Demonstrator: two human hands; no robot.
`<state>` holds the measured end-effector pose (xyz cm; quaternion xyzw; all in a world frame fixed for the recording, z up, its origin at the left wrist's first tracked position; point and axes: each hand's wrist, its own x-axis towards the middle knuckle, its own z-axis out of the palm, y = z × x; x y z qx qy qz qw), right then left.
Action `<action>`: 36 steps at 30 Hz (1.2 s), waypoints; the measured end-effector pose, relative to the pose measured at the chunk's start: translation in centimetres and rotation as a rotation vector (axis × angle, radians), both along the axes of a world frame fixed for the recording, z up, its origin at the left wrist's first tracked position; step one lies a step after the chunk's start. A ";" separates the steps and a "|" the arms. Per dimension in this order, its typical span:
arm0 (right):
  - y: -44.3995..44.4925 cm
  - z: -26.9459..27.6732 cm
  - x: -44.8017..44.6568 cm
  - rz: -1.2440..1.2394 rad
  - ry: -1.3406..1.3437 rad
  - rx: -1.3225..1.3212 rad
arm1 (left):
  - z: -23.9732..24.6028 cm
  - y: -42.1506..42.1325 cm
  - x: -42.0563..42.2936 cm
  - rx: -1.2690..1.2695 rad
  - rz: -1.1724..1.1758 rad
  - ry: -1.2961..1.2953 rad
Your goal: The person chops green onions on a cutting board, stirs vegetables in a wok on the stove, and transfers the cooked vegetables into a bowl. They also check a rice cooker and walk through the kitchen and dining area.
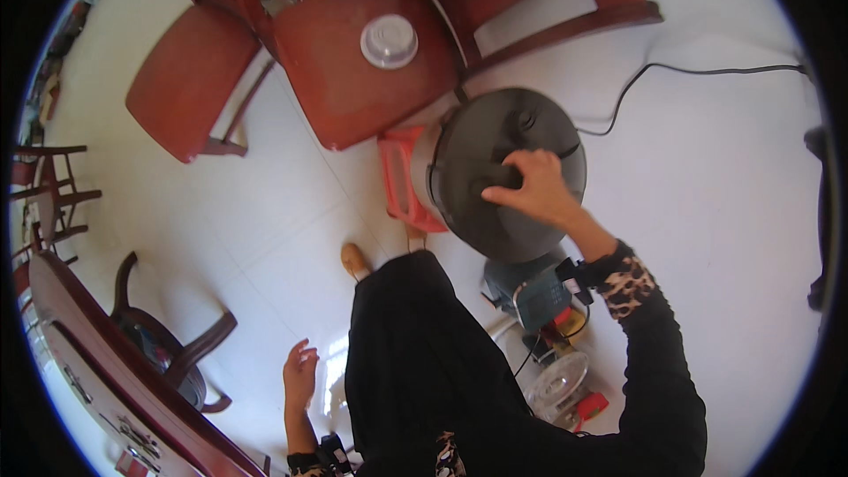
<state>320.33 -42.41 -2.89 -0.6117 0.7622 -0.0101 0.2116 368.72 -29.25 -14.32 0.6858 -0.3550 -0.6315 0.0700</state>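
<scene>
My right hand (538,191) reaches over a large electric rice cooker, its thumb and fingers around the handle of the black lid (477,212). The lid sits on the cooker's pale metal body (421,162), with a round vent (527,120) near its far side. Under the cooker shows a red plastic stand (399,175), mostly hidden. My left hand (301,371) hangs low at my side above the floor, holding nothing, its fingers loosely bent and apart.
A lidded plastic bowl (389,42) rests on a red wooden chair (358,86), close beyond the cooker. A black cord (709,69) runs right across the tiles. Near my right side lie a dark green box-shaped object (540,298) and a clear plastic container (560,377). A table (119,371) stands left.
</scene>
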 end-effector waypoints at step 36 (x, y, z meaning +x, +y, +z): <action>-5.9 36.4 -18.8 -1.065 0.718 -0.668 | 7.4 -11.9 0.3 -0.179 0.078 0.129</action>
